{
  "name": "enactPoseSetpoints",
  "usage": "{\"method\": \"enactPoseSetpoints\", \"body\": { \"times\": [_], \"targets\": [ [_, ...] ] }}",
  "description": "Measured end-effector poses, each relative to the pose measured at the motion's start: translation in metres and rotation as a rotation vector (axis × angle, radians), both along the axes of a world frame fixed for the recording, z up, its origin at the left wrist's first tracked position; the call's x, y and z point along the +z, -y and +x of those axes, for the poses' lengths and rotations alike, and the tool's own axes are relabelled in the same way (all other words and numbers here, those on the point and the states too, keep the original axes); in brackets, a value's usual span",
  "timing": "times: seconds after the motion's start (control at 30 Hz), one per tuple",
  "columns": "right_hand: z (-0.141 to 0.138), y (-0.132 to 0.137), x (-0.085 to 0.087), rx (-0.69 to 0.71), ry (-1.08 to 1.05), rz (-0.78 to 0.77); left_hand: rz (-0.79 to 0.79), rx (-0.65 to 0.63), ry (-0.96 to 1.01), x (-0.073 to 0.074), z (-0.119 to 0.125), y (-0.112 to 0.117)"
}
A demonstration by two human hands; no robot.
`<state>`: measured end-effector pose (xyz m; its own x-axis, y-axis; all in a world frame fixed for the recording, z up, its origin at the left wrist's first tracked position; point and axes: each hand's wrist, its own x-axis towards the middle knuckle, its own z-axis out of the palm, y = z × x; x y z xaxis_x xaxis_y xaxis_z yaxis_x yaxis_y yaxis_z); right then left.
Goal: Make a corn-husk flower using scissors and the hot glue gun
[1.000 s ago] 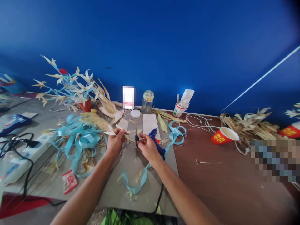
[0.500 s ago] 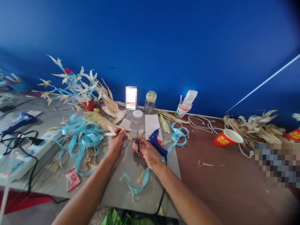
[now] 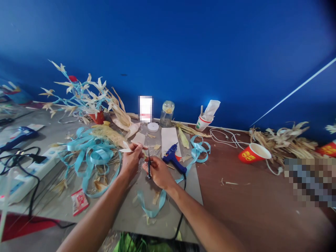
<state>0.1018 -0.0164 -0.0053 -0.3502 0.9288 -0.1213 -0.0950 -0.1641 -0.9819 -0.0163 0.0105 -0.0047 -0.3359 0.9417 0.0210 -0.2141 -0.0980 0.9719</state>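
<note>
Nearest the body, a pale-blue satin ribbon (image 3: 151,212) curls on a flat grey sheet (image 3: 128,215). Just beyond, the right hand (image 3: 160,173) is closed around a slim dark-handled tool (image 3: 149,168), apparently scissors, its blade pointing away, probably so the tip stays free. Beside it, the left hand (image 3: 130,161) pinches a cream, pointed, husk-like piece (image 3: 126,147), seemingly to steady it near the blade. Right of both, a blue plastic glue gun (image 3: 174,160) lies on its side, likely within easy reach. Farther back, white paper (image 3: 168,137) lies before a clear glass jar (image 3: 166,118).
</note>
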Motion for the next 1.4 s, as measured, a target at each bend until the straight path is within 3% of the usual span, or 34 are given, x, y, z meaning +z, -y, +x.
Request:
{"method": "enactPoseSetpoints", "body": {
  "times": [0.37, 0.63, 0.8, 1.03, 1.23, 1.4],
  "targets": [
    [0.001, -0.002, -0.002, 0.013, -0.094, 0.015, -0.017, -0.033, 0.045, 0.001, 0.002, 0.001],
    [0.003, -0.002, 0.004, 0.018, -0.03, 0.029, -0.011, -0.002, 0.055, 0.003, 0.001, 0.001],
    [0.003, -0.004, -0.001, -0.038, -0.03, 0.025, -0.01, 0.001, 0.059, 0.006, 0.0, 0.001],
    [0.013, -0.013, 0.006, -0.182, -0.042, -0.034, 0.02, -0.153, 0.121, 0.006, -0.001, 0.0],
    [0.018, -0.022, 0.005, -0.238, -0.101, 0.002, -0.101, -0.314, 0.057, 0.001, 0.0, 0.001],
    [0.019, -0.023, 0.004, -0.221, -0.087, -0.018, -0.065, -0.273, -0.063, -0.003, 0.001, -0.001]
  ]
}}
